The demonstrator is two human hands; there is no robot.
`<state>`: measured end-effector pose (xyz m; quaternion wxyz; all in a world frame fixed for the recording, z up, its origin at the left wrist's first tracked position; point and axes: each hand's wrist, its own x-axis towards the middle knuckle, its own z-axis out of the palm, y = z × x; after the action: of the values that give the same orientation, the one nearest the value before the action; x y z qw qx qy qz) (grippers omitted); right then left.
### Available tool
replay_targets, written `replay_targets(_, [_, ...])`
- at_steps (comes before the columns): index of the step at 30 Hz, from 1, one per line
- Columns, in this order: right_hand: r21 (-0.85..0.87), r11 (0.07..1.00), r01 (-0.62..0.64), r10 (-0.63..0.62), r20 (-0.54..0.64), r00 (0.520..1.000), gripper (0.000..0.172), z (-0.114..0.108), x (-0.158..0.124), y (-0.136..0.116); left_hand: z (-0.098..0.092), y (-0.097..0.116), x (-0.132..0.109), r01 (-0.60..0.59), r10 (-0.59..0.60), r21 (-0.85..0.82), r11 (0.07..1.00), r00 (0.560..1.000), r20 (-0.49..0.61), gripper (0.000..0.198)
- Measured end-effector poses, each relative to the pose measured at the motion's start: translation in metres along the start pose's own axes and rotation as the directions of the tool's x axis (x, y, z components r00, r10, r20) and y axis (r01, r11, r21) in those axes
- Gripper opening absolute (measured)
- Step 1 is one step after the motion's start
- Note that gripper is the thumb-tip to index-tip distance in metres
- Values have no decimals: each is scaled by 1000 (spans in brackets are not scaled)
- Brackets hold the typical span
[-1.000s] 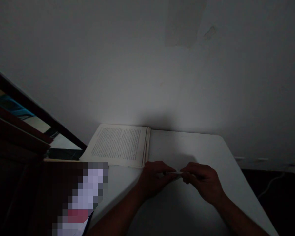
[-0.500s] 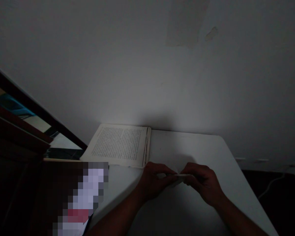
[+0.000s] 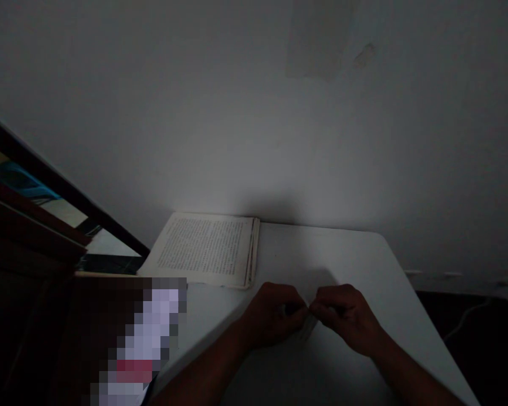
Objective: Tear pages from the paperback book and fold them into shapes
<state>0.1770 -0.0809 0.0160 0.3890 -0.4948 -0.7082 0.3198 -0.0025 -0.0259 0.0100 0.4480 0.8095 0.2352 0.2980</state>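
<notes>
Head view: paper (image 3: 308, 327) over white table (image 3: 342, 248), dim wall (image 3: 203, 124) behind.

free tabletop (image 3: 347, 251) beyond the right hand (image 3: 347, 318), book (image 3: 203, 248) at left (wall (image 3: 364, 152) behind)

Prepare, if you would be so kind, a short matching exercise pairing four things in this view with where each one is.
Things:
1. stack of white printed pages
2. small pale paper-like piece
3. thin whitish cable
4. plain grey-white wall

Places:
A. to the right of the smooth white table, against a dark area
B. on the far left part of the table
C. behind the table's far edge
D. pinched between the bare left hand and the bare right hand

Pairs: 1-B, 2-D, 3-A, 4-C
</notes>
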Motion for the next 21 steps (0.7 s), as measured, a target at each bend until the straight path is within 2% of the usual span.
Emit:
replay_targets(5, [21, 998, -51, 50, 44, 998, 37, -2, 1, -3, 1, -1, -1, -41, 43, 37, 998, 998, -55, 17])
replay_targets(12, [35, 999, -33, 33, 19, 999, 38, -3, 0, -5, 4, -1, 1, -31, 31, 6, 1000, 996, -85, 16])
replay_targets(21, [45, 997, -58, 58, 5, 998, 40, -3, 1, -5, 1, -5, -1, 2, -5, -56, 998, 999, -46, 20])
